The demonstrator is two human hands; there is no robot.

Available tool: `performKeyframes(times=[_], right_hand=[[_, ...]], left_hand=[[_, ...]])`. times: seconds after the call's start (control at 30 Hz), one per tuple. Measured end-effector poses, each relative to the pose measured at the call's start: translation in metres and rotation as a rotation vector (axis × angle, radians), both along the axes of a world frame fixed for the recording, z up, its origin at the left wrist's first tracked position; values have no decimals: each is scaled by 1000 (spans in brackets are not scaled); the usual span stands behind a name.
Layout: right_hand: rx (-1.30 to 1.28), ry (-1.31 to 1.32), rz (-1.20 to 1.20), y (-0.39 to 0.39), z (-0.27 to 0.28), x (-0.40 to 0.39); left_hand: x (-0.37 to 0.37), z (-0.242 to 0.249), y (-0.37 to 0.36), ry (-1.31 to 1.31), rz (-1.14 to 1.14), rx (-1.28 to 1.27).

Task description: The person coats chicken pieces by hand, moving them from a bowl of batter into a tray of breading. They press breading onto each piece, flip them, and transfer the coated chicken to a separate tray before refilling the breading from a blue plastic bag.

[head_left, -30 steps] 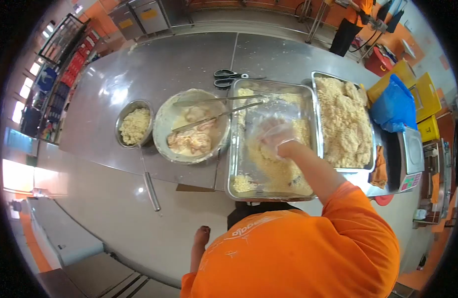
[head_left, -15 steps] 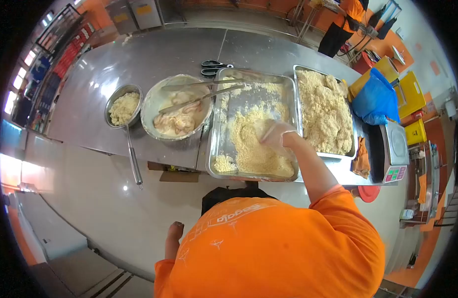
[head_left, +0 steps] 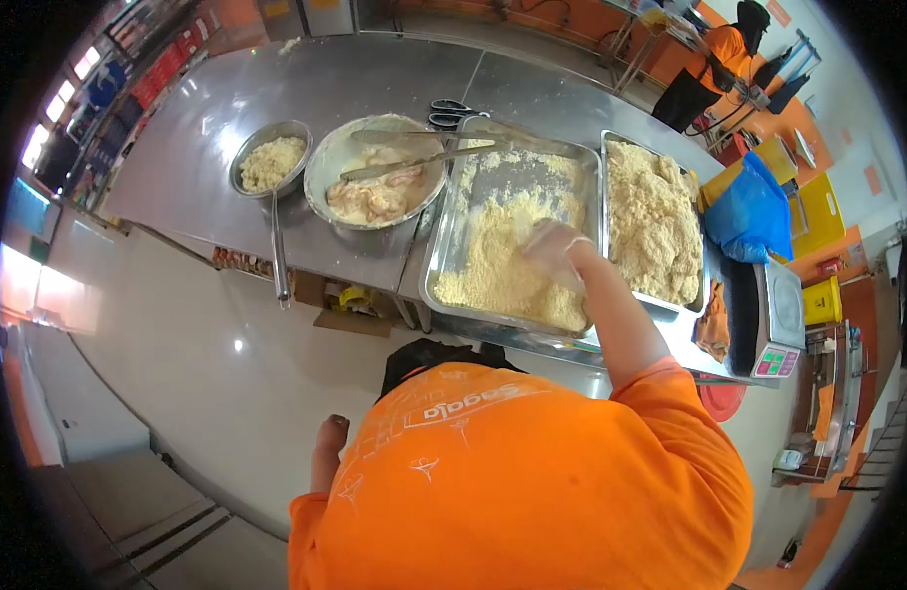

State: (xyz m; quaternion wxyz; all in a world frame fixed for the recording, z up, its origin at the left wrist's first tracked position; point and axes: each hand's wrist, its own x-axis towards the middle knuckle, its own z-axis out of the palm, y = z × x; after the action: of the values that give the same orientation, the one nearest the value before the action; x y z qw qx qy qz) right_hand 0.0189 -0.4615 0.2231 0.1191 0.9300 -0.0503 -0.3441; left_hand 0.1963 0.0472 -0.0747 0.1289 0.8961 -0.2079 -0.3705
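My right hand (head_left: 555,250), in a clear plastic glove, is over the yellowish crumbs (head_left: 503,265) in a metal tray (head_left: 429,285); its fingers are blurred. My left hand (head_left: 332,431) hangs low beside my body, away from the table, its fingers too small and curled from view to read. Left of the tray stands a white bowl (head_left: 319,187) with pale, wet pieces (head_left: 377,200). Long metal tongs (head_left: 404,163) lie across the bowl and the tray's far edge. A second tray (head_left: 660,218) on the right is heaped with coarser crumbs.
A sieve (head_left: 274,162) of crumbs sits at the left, its handle past the table edge. Black scissors (head_left: 453,113) lie behind the tray. On the right are an orange cloth (head_left: 713,324), a scale (head_left: 783,315) and a blue bag (head_left: 751,211). Another person (head_left: 714,69) stands at the back.
The view has shifted, so the table sits differently in it. My right hand is still over the crumbs, which are spread more at the tray's near left. My left hand remains low.
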Motion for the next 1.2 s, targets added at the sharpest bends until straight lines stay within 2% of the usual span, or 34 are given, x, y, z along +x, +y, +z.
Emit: performKeyframes(times=[0.03, 0.13, 0.17, 0.2, 0.27, 0.37, 0.43, 0.53, 0.6, 0.7, 0.8, 0.83, 0.93, 0.97, 1.0, 1.03, 1.07, 1.1, 1.13, 1.17, 1.2], right_hand=[[-39, 35, 9, -2, 3, 1], [378, -647, -490, -34, 10, -10], [171, -464, -368, -34, 19, -9], [-34, -280, -246, -20, 54, 0], [-244, -167, -182, -4, 78, 10], [-174, -381, -465, 2, 60, 13], [12, -520, -775, -8, 7, 16], [145, -554, -730, 20, 15, -6], [361, -648, -462, 18, -29, -39], [310, -440, -153, 56, -17, -41], [129, -472, 0, 49, -36, -32], [257, -539, -216, 51, -39, -26], [119, -556, -159, 51, -43, 2], [90, -780, 12, 45, -56, 8], [70, -1018, 209, 40, -70, 15], [4, -678, -3, 54, -54, 22], [98, -831, 90, 54, -51, 26], [136, -968, 108, 54, -56, 30], [83, -1113, 325, 51, -64, 32], [201, -1089, 356, 43, -83, 31], [311, -1045, 365, 38, -94, 36]], left_hand=[[-1, 0, 0, -4, 10, 13], [-2, 28, -7, 26, 58, 44], [-3, 35, -6, 41, 58, 41], [-3, 37, -4, 56, 56, 38], [-4, 18, 5, 19, 43, 94], [-5, -3, 16, 20, 44, 130], [-7, -3, 15, 30, 61, 114], [-12, 10, 8, 27, 70, 71], [-13, 11, 7, 19, 39, 57], [-16, 6, 10, 47, -2, 93], [-12, 11, 4, 51, 8, 150], [-10, 14, 0, 55, 14, 122], [-8, 14, -10, 57, 14, 53], [-3, 4, -9, 34, 17, 36], [-4, 11, -4, 116, 67, -197], [-2, 6, -11, 90, -105, -58], [-4, -20, -3, 124, -7, -102], [-9, 6, -21, 56, -135, 67], [-14, 0, -21, 53, -107, 101], [-22, 56, -39, 53, -127, 149], [-24, 67, -41, 60, -137, 170]])
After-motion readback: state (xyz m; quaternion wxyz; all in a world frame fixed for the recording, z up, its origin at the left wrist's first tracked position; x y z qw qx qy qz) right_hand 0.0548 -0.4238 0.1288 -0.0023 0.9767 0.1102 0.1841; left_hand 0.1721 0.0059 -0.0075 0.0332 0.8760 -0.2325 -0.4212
